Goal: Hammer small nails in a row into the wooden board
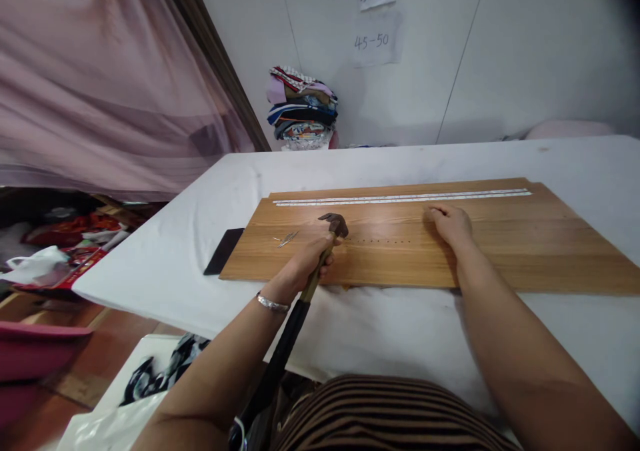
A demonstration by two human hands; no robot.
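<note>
My left hand (314, 259) is wrapped around a claw hammer (339, 224) just below its dark metal head. The hammer's long black grip runs back toward my body. A wooden board (525, 244) lies flat beneath both hands. To the left of the hammer, several loose nails (287, 239) rest in a small pile on the board. A row of small dark dots (385, 241) crosses the board's middle; I cannot tell whether they are nail heads or holes. Right of that row, my right hand (451, 224) is closed with its fingertips pinched over the wood, their contents hidden.
Two white measuring strips (400, 199) lie along the board's far side. A black flat piece (224, 251) sticks out at its left end. The table has a white cloth (180, 237). Folded clothes (304, 107) are stacked by the wall, and a pink curtain (110, 71) hangs left.
</note>
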